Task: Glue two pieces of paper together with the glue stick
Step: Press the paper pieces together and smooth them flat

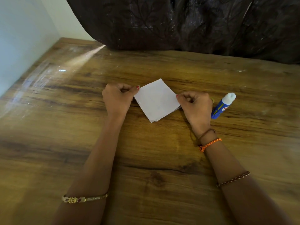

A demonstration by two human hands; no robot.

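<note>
Paper (156, 99), two white sheets stacked w/ edges almost matching, lies flat near the middle of the table (146, 159), turned like a diamond. A thin edge of the lower sheet shows at the bottom corner and at the right side. The left hand (117, 98) has its fingers curled, and the thumb w/ red nail pinches the left corner of the paper. The right hand (195, 105) is also curled and pinches the right corner between thumb and finger.

Just to the right of the right hand lies the glue stick (222, 106), a blue tube w/ white top, cap off, tilted on the table, not touching the paper. A small yellow thing shows between hand and glue stick; I cannot tell what it is. Nothing lies on top of the paper.

On the right wrist are an orange braided thread (209, 145) and a brown one; a gold bangle (84, 198) is on the left forearm. The table is brown wood grain, scratched and shiny at left. Behind it hangs a dark curtain (186, 21) w/ leaf pattern; at left is a pale wall (21, 38).
</note>
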